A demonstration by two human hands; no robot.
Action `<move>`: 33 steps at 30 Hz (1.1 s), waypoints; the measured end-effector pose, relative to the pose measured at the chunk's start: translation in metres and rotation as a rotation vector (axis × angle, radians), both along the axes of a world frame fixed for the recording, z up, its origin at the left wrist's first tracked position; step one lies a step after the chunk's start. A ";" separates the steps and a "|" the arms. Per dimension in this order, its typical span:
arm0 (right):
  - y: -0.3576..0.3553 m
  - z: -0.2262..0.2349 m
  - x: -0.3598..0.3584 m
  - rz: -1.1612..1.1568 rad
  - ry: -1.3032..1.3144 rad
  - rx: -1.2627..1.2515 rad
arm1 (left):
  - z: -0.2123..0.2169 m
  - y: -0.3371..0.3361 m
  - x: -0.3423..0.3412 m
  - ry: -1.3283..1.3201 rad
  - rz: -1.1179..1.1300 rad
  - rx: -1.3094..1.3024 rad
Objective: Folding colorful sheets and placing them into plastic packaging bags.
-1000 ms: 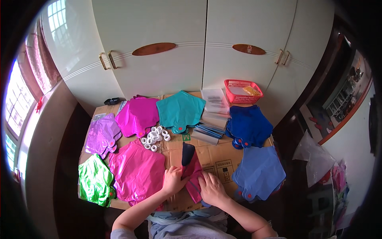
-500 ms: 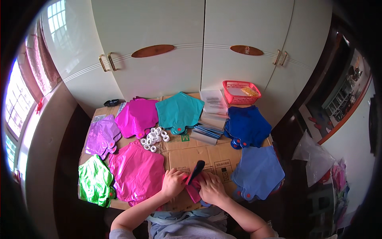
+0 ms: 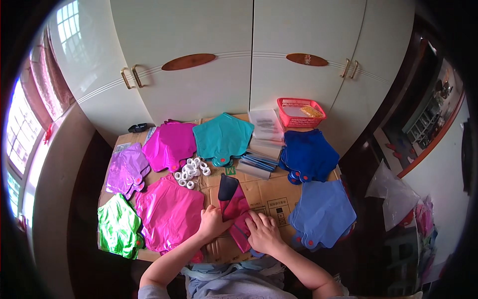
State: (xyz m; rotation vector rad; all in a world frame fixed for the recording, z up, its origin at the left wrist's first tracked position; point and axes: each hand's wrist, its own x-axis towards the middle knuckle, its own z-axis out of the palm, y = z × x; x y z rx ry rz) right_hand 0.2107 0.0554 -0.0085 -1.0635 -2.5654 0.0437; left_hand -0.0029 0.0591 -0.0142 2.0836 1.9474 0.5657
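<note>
Basically, the pink piece (image 3: pixel 236 208) opened out again: half a second earlier its dark end (image 3: pixel 228 188) was folded back toward the hands and the body looked bunched, but now that end lay away from the person, pointing toward the white rings (image 3: pixel 185 176), with the pink part spread broader behind it. It sat on the cardboard (image 3: pixel 264 193) at the near middle of the table, between both hands, its near end running down beside the right palm. For the work in hand, that looked like a flattening stage, with the piece longer and smoother than a moment before, though creases were left in it. Left hand (image 3: pixel 213 222) was mostly closed, fingers curled in and thumb against the left edge, apparently pinching it. Right hand (image 3: pixel 264 233) was half open, fingers bent and spaced, tips touching the right side; couldn't tell whether anything was gripped under them. Nothing else really changed, apart from a slight camera shift: the hot-pink stack (image 3: pixel 169 214) stayed beside the left forearm, the grey-blue stack (image 3: pixel 323 214) off to the right, the teal stack (image 3: pixel 223 137) and clear sleeves (image 3: pixel 257 162) farther back.
</note>
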 end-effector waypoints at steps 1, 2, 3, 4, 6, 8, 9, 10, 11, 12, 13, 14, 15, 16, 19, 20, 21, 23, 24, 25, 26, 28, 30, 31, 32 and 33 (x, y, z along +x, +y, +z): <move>0.000 -0.001 0.000 -0.004 -0.002 -0.001 | 0.004 0.000 0.000 -0.012 -0.002 -0.013; 0.000 -0.001 0.000 -0.008 -0.003 -0.003 | 0.009 -0.001 0.001 -0.023 -0.004 -0.025; -0.001 -0.002 0.000 -0.010 0.003 0.002 | 0.013 -0.002 0.001 -0.034 -0.003 -0.038; -0.001 -0.003 0.000 -0.012 0.009 0.006 | 0.010 -0.001 -0.001 -0.051 -0.001 -0.040; -0.002 -0.004 0.001 -0.015 0.018 0.015 | 0.004 0.001 -0.004 -0.086 0.001 -0.045; -0.002 -0.006 0.001 -0.019 0.022 0.023 | 0.006 0.000 -0.004 -0.031 -0.003 -0.048; -0.002 -0.006 0.001 -0.020 0.018 0.028 | 0.008 0.000 -0.004 -0.004 -0.005 -0.050; -0.002 -0.006 0.001 -0.021 0.014 0.032 | 0.006 0.000 -0.004 -0.005 -0.019 -0.020; -0.002 -0.006 0.000 -0.022 0.010 0.035 | 0.004 -0.001 -0.004 -0.007 -0.032 0.010; -0.002 -0.007 0.000 -0.026 0.016 0.037 | 0.003 -0.001 -0.005 -0.007 -0.046 0.039; -0.002 -0.008 0.000 -0.029 0.022 0.038 | 0.004 -0.001 -0.006 0.003 -0.068 0.024; -0.002 -0.008 0.001 -0.032 0.028 0.039 | 0.005 -0.001 -0.007 0.014 -0.089 0.009; -0.002 -0.008 0.001 -0.032 0.039 0.045 | 0.005 -0.001 -0.008 0.023 -0.112 -0.004; -0.002 -0.008 0.001 -0.032 0.049 0.051 | 0.004 -0.002 -0.009 0.023 -0.147 0.030; -0.001 -0.007 0.001 -0.026 0.065 0.034 | 0.009 -0.005 -0.007 0.024 -0.237 0.134; -0.001 -0.006 0.001 -0.023 0.067 0.023 | 0.014 -0.008 -0.004 0.023 -0.259 0.173; -0.001 -0.006 0.001 -0.021 0.077 0.034 | 0.019 -0.010 -0.002 0.021 -0.279 0.212; -0.001 -0.008 0.002 -0.016 0.096 0.057 | 0.012 -0.012 -0.004 0.097 -0.341 0.249; -0.001 -0.008 0.002 -0.015 0.099 0.043 | 0.012 -0.013 -0.004 0.135 -0.371 0.267; -0.001 -0.007 0.002 -0.014 0.101 0.028 | 0.015 -0.016 -0.002 0.140 -0.378 0.255; -0.001 -0.008 0.002 -0.013 0.103 0.013 | 0.015 -0.015 -0.002 0.144 -0.405 0.287; -0.002 -0.008 0.002 -0.031 0.031 -0.036 | 0.013 -0.015 -0.002 0.153 -0.457 0.350; -0.002 -0.009 0.004 -0.024 0.029 -0.058 | 0.008 -0.015 -0.004 0.157 -0.510 0.334; -0.001 -0.011 0.006 -0.008 0.064 -0.055 | 0.007 -0.016 -0.005 0.159 -0.537 0.326; -0.001 -0.013 0.008 0.008 0.099 -0.052 | 0.007 -0.015 -0.006 0.174 -0.543 0.315; -0.002 -0.013 0.009 0.012 0.087 -0.055 | 0.008 -0.015 -0.006 0.187 -0.550 0.303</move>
